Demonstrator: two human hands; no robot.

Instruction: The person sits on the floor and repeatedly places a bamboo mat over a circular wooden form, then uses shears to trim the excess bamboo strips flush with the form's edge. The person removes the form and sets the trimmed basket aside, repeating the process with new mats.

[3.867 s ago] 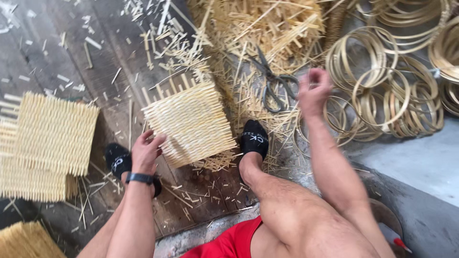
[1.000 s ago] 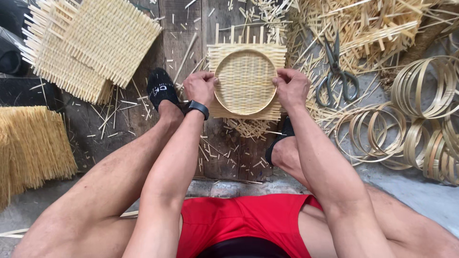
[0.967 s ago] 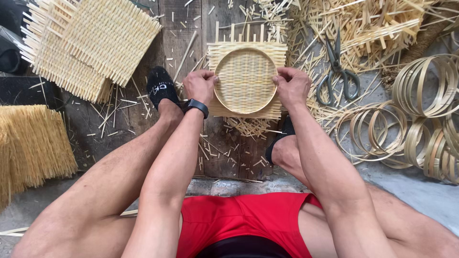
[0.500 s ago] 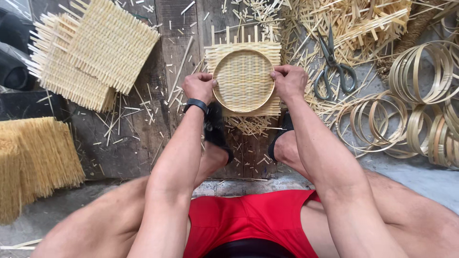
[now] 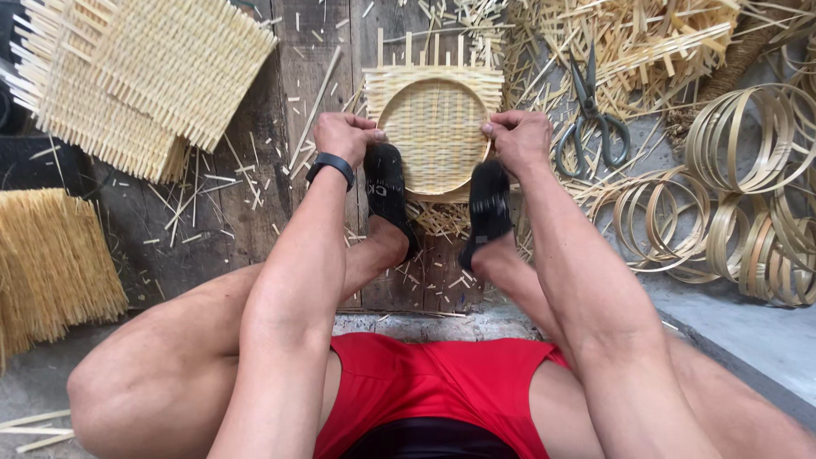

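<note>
A square woven bamboo mat lies on the wooden boards with a round bamboo hoop pressed into its middle. My left hand grips the hoop's left rim and my right hand grips its right rim. Both of my feet in black socks press on the near edge of the mat, one under each hand. A black band sits on my left wrist.
A stack of woven square mats lies at the upper left, and a bundle of thin strips at the left. Scissors rest right of the mat. Several bamboo hoops pile at the right, with loose splints scattered about.
My feet have moved in from the sides onto the near edge of the mat. My hands stay on the hoop's rim; a few seconds ago the mat lay flat without the hoop.
</note>
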